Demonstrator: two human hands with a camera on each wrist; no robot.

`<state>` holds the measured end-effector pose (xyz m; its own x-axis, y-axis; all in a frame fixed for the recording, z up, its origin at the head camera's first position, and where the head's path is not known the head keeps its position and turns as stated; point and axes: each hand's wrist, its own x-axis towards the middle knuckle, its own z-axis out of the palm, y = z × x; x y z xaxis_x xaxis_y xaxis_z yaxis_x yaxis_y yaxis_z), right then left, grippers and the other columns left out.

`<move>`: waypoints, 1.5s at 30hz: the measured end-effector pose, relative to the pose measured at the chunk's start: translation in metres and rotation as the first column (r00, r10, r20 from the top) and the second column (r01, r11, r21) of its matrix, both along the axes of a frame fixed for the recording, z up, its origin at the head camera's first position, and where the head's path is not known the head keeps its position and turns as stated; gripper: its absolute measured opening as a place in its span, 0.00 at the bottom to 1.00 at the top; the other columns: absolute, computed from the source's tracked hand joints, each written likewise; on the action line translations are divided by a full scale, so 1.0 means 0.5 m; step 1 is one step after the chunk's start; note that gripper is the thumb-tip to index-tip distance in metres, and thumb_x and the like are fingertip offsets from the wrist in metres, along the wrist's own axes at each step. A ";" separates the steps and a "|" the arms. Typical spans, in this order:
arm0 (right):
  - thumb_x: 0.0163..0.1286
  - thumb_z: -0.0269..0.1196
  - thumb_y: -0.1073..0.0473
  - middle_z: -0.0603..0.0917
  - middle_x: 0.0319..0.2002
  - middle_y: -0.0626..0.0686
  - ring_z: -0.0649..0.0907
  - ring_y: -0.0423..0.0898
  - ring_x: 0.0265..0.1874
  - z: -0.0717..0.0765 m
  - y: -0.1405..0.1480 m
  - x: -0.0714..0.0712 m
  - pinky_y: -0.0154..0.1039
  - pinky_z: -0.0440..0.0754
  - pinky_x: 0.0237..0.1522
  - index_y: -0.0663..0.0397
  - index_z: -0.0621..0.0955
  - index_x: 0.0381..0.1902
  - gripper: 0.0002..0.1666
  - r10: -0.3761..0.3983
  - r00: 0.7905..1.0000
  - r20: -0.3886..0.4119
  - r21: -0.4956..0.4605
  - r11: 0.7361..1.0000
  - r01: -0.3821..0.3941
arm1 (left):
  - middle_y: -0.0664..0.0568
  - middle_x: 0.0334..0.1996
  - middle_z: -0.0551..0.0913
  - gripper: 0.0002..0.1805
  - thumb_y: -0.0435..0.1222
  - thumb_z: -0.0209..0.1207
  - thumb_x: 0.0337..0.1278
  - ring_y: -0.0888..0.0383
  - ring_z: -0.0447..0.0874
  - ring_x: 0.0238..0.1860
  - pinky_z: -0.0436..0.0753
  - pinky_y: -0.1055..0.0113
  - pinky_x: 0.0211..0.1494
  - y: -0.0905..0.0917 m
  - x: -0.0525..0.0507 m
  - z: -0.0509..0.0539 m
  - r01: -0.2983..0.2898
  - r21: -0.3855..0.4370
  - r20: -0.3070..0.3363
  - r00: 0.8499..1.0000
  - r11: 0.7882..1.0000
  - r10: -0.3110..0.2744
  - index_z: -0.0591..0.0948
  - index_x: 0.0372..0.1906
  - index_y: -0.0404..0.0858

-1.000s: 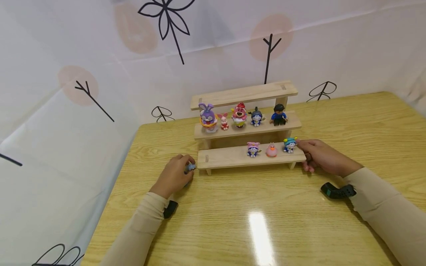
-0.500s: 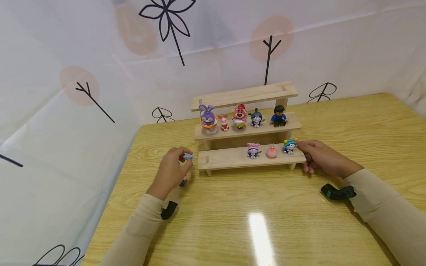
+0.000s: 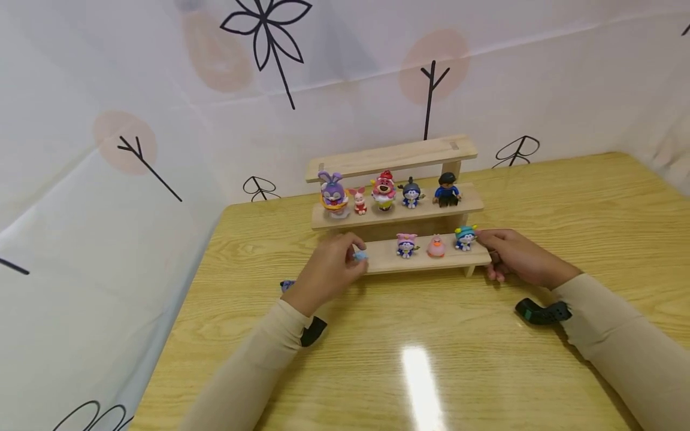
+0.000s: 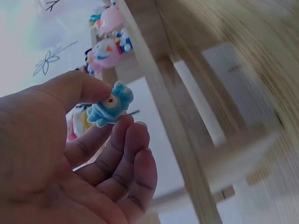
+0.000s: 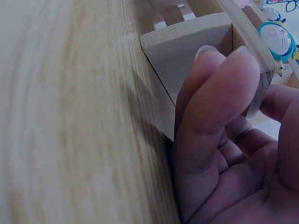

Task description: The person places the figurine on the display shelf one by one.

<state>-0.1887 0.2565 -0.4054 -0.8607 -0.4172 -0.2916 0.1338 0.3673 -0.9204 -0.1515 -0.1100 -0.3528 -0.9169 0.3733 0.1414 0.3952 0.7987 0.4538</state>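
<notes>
Between thumb and fingertips, my left hand (image 3: 330,266) pinches a small light-blue toy figurine (image 4: 111,106) with a round eye. In the head view it is at the left part of the bottom step of a three-tier wooden display shelf (image 3: 377,257); whether the figurine touches the board I cannot tell. My right hand (image 3: 525,257) grips the right end of that bottom step, fingers curled beside the board and leg. Nearest it sits a figurine in a teal hat (image 3: 465,238). Further left stand a pink bird figurine (image 3: 436,246) and a pink-hatted figurine (image 3: 406,245).
The middle step holds a purple rabbit figurine (image 3: 334,196), a small piglet figurine (image 3: 359,202), a pink bear figurine (image 3: 384,190), a dark-hatted figurine (image 3: 411,194) and a blue-shirted toy man (image 3: 447,190). A bluish toy (image 3: 287,286), partly hidden by the left forearm, is on the table.
My left hand has lifted the light-blue figurine from the table left of the shelf and carried it right to the bottom step. My right hand stays at the shelf's end.
</notes>
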 end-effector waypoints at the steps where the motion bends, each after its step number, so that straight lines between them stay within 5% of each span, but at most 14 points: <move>1: 0.82 0.37 0.37 0.77 0.24 0.51 0.78 0.42 0.20 0.000 0.000 0.000 0.40 0.80 0.23 0.70 0.67 0.61 0.39 -0.001 1.000 0.001 0.002 1.000 0.001 | 0.55 0.31 0.78 0.08 0.39 0.62 0.65 0.60 0.74 0.31 0.75 0.69 0.33 0.009 -0.004 0.000 0.009 0.000 0.000 1.000 1.000 -0.009 0.81 0.45 0.43; 16: 0.83 0.37 0.38 0.77 0.23 0.51 0.78 0.42 0.19 -0.001 -0.002 -0.001 0.40 0.80 0.23 0.70 0.69 0.59 0.37 0.002 1.000 -0.001 -0.004 1.000 -0.002 | 0.54 0.35 0.83 0.06 0.38 0.63 0.65 0.61 0.77 0.34 0.77 0.69 0.37 0.068 -0.026 -0.019 0.046 -0.135 -0.132 0.989 0.990 -0.064 0.84 0.42 0.41; 26: 0.83 0.37 0.40 0.76 0.24 0.52 0.78 0.42 0.20 0.004 -0.003 0.001 0.40 0.80 0.24 0.70 0.68 0.60 0.36 0.004 1.000 -0.001 0.007 1.000 -0.004 | 0.53 0.39 0.83 0.15 0.42 0.64 0.65 0.61 0.79 0.37 0.80 0.68 0.40 0.059 -0.024 -0.025 0.041 -0.104 -0.116 0.992 0.994 -0.053 0.82 0.53 0.42; 33: 0.83 0.37 0.39 0.76 0.24 0.52 0.78 0.43 0.20 0.006 -0.004 0.002 0.40 0.80 0.24 0.70 0.68 0.59 0.36 -0.003 1.000 -0.005 0.015 1.000 0.004 | 0.53 0.43 0.82 0.20 0.44 0.66 0.63 0.60 0.80 0.41 0.81 0.64 0.44 0.007 -0.005 -0.019 -0.018 -0.130 -0.122 0.992 0.991 0.002 0.80 0.57 0.45; 45: 0.82 0.37 0.37 0.77 0.24 0.53 0.78 0.43 0.20 0.005 -0.004 0.001 0.41 0.81 0.25 0.69 0.69 0.57 0.37 0.005 1.000 -0.023 0.041 0.999 -0.004 | 0.47 0.42 0.85 0.17 0.40 0.68 0.60 0.53 0.85 0.41 0.84 0.59 0.44 -0.145 0.034 -0.016 -0.113 -0.099 -0.209 0.974 0.989 0.090 0.83 0.53 0.42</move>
<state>-0.1880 0.2545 -0.4031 -0.8656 -0.4091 -0.2888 0.1115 0.4048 -0.9076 -0.1346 -0.1825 -0.3610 -0.9070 0.3034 0.2920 0.3844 0.8796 0.2802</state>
